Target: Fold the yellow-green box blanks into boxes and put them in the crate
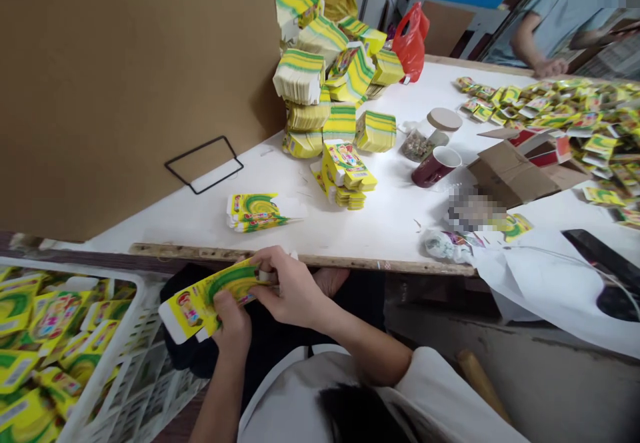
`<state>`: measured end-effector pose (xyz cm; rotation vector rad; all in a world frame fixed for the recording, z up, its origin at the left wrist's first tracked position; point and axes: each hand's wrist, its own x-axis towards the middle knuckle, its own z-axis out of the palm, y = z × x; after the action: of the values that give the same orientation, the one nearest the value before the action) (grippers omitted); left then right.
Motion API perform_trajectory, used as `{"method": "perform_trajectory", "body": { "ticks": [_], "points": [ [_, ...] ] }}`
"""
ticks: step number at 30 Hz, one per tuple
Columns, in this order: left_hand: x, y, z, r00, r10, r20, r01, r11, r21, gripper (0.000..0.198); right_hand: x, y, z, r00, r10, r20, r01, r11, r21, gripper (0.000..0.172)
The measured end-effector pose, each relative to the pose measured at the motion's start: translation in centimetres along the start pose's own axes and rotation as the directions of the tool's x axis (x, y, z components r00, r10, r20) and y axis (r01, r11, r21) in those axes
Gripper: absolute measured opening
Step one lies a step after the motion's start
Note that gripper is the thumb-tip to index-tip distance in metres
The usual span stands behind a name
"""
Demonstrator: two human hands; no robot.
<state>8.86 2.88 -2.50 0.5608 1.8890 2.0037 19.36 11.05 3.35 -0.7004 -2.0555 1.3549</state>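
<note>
A yellow and green printed carton (pixel 200 300) is held over my lap, just in front of the table edge. My left hand (pixel 233 326) grips its lower middle, thumb on the printed face. At the carton's upper right end, my right hand (pixel 287 290) pinches the flaps with thumb and fingers. A white flap sticks out at the carton's lower left end. On the table ahead lies a small pile of flat cartons (pixel 255 211). Behind it stands a short stack of folded cartons (pixel 347 170).
Bundles of flat cartons (pixel 340 123) are heaped beside a large cardboard sheet (pixel 140 96). A white crate (pixel 135 323) of cartons stands at left. A maroon mug (pixel 430 171), an open cardboard box (pixel 520 170) and many small packs (pixel 545 106) occupy the right, near another person's hand (pixel 550 68).
</note>
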Motion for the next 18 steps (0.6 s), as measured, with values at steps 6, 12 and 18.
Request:
{"method": "perform_trajectory", "body": {
  "ticks": [6, 12, 18],
  "points": [
    [0.1, 0.1, 0.6, 0.997, -0.008, -0.078, 0.005, 0.999, -0.039, 0.048, 0.4, 1.3, 0.3, 0.999, -0.04, -0.02, 0.042, 0.984, 0.175, 0.047],
    [1.5, 4.3, 1.6, 0.996, -0.015, 0.089, 0.058, 0.86, -0.508, 0.049, -0.6, 2.1, 1.4, 0.976, 0.015, 0.218, -0.102, 0.913, 0.394, 0.072],
    [2.3, 5.2, 2.0, 0.988, -0.15, -0.017, 0.125, 0.872, -0.473, 0.072, -1.0, 1.8, 2.1, 0.977, 0.005, 0.212, -0.071, 0.949, 0.307, 0.056]
  ]
}}
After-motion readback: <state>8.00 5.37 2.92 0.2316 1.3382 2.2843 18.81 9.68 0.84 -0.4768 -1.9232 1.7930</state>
